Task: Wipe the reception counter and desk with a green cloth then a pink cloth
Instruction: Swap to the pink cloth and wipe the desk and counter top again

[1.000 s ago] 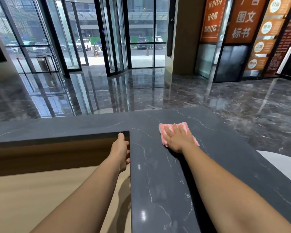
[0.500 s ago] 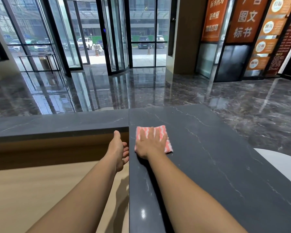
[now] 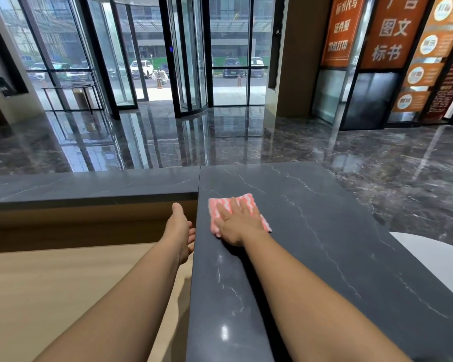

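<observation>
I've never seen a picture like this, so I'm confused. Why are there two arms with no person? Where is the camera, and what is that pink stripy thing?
The camera sits on the person's head and looks forward and down, so you see only their own arms, just as you see yours when you look down. There is no robot here, just bare hands.

The right hand lies flat, fingers spread, on a pink cloth with white stripes. It presses the cloth onto the dark stone counter, near the counter's left edge, to wipe it.

The left hand holds nothing. It is open beside the counter's edge, above the lower wooden desk.

Behind the counter is a shiny lobby floor, glass doors with parked cars outside, and orange signs on the right.
</observation>
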A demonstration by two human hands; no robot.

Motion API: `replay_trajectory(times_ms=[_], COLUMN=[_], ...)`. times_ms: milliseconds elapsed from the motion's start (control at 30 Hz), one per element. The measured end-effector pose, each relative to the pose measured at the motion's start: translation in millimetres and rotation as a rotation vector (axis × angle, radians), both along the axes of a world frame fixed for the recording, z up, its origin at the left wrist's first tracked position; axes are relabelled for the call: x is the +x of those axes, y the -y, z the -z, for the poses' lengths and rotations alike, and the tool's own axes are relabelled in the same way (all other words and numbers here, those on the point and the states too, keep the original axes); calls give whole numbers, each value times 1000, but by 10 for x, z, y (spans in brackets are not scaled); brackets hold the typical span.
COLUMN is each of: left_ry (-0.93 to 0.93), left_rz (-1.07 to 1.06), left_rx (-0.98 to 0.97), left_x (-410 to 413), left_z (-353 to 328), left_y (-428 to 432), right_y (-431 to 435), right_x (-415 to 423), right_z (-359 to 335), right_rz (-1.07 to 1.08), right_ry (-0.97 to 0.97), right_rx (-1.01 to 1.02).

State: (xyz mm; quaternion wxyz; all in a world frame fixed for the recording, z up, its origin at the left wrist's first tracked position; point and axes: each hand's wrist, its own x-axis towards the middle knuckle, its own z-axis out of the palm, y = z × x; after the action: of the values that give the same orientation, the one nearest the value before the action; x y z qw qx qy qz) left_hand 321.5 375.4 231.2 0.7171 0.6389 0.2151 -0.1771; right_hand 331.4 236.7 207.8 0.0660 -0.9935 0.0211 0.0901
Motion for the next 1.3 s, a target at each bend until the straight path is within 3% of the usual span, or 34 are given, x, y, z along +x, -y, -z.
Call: replay_trajectory(times_ms=[233,433,667,867,1033,1300], left_ry=[5,-8,1,13,5,-6], left_rz=[-77,-116,-70,-41,-28,20], left_rx=[-12,-62,-112,-104,-93,-52], left_x=[-156,-304,-415,-477,-528,-624], left_z=[-2,67,86,20,-30,-78], left_y=[18,-101,-182,-226,-283,-241], right_y=[877,607,-100,-825,-779,266], right_x=[-158,-289,-332,-506,-518,-583], right_z=[-44,-114,-40,30,33,15], right_rz=[258,366,260,2,-120,141], right_ry=[9,-19,-1,19,39,8], right_rx=[16,76,56,-4,-25,-7])
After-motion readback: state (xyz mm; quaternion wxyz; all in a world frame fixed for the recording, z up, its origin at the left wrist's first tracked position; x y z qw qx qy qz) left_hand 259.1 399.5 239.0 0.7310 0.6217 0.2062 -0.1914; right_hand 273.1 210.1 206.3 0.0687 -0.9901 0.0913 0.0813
